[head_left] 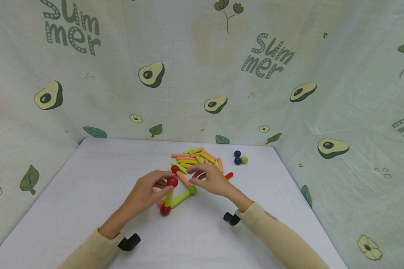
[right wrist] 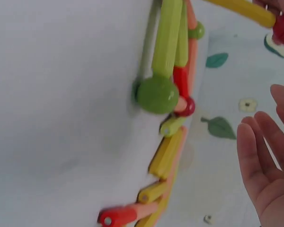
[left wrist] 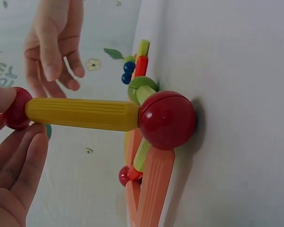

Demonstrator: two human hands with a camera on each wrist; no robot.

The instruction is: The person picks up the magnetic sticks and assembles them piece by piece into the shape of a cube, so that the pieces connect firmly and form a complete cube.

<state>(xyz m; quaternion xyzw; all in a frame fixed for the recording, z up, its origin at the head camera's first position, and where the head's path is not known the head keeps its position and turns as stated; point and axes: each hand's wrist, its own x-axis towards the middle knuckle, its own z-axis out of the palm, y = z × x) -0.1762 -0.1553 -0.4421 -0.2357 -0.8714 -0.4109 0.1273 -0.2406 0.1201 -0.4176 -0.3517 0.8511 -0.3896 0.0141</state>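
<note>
My left hand (head_left: 144, 192) pinches a red ball (head_left: 172, 182) between thumb and fingers. That ball tops a yellow rod (left wrist: 83, 113), which stands up from a larger-looking red ball (left wrist: 168, 120) on the table. From this lower ball run a light green rod (head_left: 180, 199) and a salmon rod (left wrist: 156, 184). The light green rod ends at a green ball (head_left: 192, 189). Another salmon rod (head_left: 183, 178) and a far red ball (head_left: 174, 169) belong to the same flat frame. My right hand (head_left: 211, 178) hovers right of the frame, fingers relaxed, holding nothing.
Behind the hands lies a loose pile of yellow, salmon and green rods (head_left: 187, 161). A red rod (head_left: 229, 175) lies beyond my right hand. Two blue balls (head_left: 237, 160) and a light green ball (head_left: 244, 160) sit at the back right. Printed cloth (head_left: 188, 123) surrounds the white table (head_left: 97, 179).
</note>
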